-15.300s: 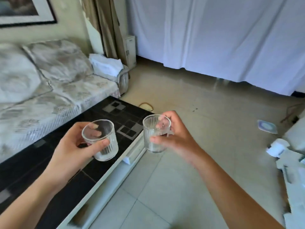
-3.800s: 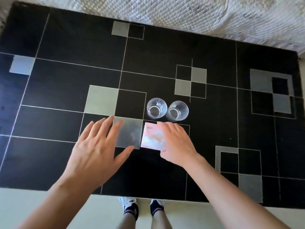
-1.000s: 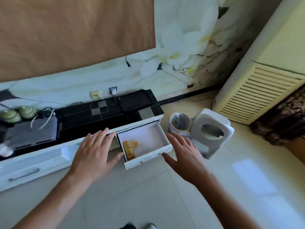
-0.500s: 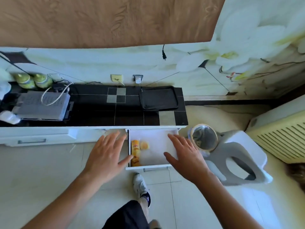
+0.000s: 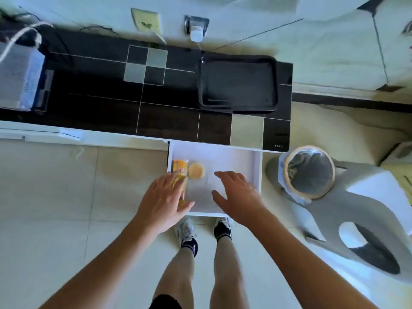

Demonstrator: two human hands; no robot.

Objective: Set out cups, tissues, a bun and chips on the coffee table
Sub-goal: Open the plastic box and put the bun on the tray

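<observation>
White drawer (image 5: 234, 159) pulled open, fetching the snacks: orange chips packet (image 5: 179, 172) along its left wall, bun (image 5: 196, 170) just beside. Left hand (image 5: 163, 202) spread over the packet, right hand (image 5: 237, 197) spread, holding nothing. Next, closing fingers round each. Nearby: lined bin (image 5: 308, 172), black tray (image 5: 237, 83).

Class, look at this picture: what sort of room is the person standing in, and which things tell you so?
Probably a home living room: a low black-tiled media cabinet with an open white drawer of snacks, wall sockets above it, and a lined waste bin on the tiled floor.
</observation>
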